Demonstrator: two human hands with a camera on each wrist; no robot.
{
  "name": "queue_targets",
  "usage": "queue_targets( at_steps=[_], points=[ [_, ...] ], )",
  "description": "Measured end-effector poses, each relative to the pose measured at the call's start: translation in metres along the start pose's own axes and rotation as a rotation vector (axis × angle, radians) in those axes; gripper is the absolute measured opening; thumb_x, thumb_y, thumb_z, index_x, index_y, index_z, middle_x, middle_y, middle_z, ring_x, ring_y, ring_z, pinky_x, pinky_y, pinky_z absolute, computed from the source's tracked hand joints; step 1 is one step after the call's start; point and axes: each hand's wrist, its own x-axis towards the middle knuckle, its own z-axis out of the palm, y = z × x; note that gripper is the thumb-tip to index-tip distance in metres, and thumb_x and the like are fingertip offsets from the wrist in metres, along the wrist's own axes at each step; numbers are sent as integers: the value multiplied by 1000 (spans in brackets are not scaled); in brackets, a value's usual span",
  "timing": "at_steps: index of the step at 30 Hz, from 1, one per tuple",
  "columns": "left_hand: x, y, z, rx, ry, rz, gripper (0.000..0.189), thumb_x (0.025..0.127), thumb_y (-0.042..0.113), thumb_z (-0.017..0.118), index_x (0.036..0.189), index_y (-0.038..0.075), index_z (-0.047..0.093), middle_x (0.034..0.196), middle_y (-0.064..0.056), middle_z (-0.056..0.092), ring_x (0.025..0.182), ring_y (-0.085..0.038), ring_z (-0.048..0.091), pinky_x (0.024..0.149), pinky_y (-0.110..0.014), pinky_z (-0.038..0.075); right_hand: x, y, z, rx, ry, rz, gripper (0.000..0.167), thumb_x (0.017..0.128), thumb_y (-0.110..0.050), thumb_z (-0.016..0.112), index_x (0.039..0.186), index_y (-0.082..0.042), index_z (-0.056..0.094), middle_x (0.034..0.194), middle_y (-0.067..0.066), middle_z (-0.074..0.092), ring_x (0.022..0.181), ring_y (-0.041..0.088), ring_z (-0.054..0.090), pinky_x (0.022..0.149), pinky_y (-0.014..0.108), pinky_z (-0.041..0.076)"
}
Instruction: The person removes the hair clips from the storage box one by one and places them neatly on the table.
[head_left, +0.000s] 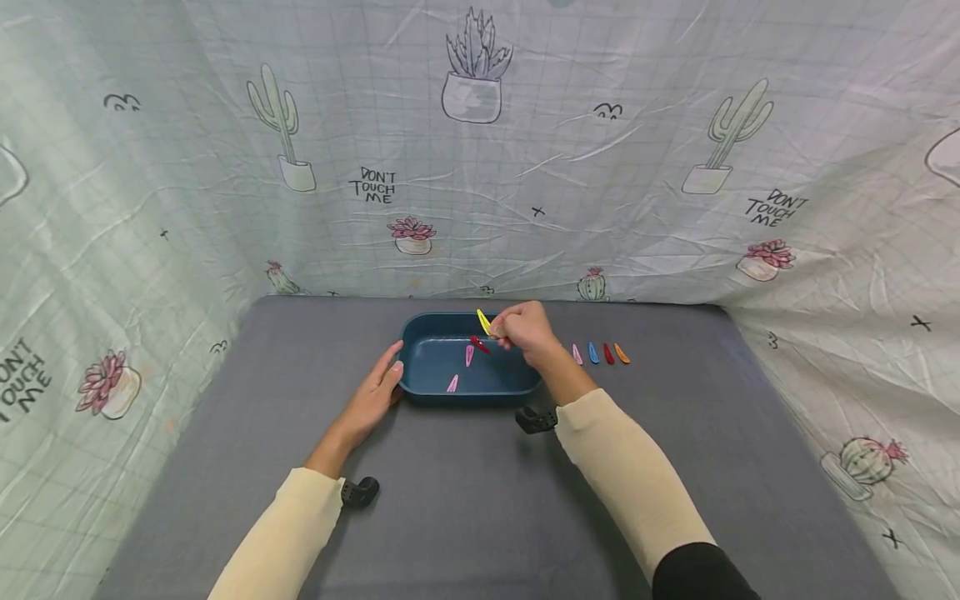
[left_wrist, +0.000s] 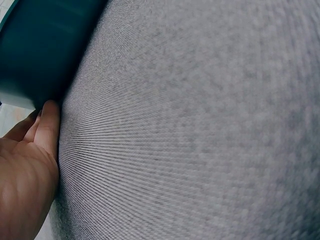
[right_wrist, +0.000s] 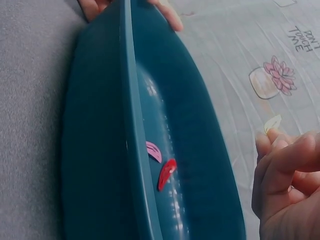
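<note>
Over the far right part of a dark teal tray (head_left: 465, 398), my right hand (head_left: 525, 327) pinches a yellow snap hair clip (head_left: 483, 322) between thumb and fingertips. In the right wrist view the same yellow clip (right_wrist: 272, 122) pokes up from the fingertips. Against the tray's left end rests my left hand (head_left: 381, 379), its fingers extended along the wall; the left wrist view shows the fingers (left_wrist: 47, 125) at the tray's corner. Inside the tray lie a red hair clip (head_left: 480, 344), a pink clip (head_left: 470, 356) and another pink clip (head_left: 452, 383).
Right of the tray, a row of hair clips lies on the grey cloth (head_left: 465, 500): pink (head_left: 577, 354), blue (head_left: 593, 352), red (head_left: 608, 353) and orange (head_left: 622, 353). A printed curtain (head_left: 480, 192) hangs behind and at both sides of the table.
</note>
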Motion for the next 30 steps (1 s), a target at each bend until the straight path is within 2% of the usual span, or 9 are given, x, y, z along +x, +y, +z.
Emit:
queue_targets(
  at_steps=[14, 22, 30],
  points=[
    [5, 1, -3, -21, -9, -2, 60, 115, 42, 32, 169, 24, 13, 178, -8, 2, 164, -34, 11, 126, -61, 27, 0, 3, -17, -9, -18, 55, 17, 96, 6, 56, 94, 7, 73, 77, 6, 68, 58, 11, 57, 68, 32, 54],
    [6, 0, -4, -17, -21, 1, 62, 115, 44, 31, 169, 23, 11, 178, -8, 1, 164, -35, 9, 126, -62, 25, -3, 4, -27, 6, -15, 85, 16, 95, 7, 57, 95, 8, 73, 76, 6, 69, 58, 11, 57, 57, 22, 50],
    [6, 1, -4, -21, -24, 3, 60, 115, 41, 30, 169, 25, 11, 178, -8, 0, 164, -35, 8, 127, -63, 24, -5, 8, -37, 26, -4, 93, 16, 96, 8, 56, 95, 7, 72, 75, 6, 69, 58, 12, 56, 61, 26, 51]
  ],
)
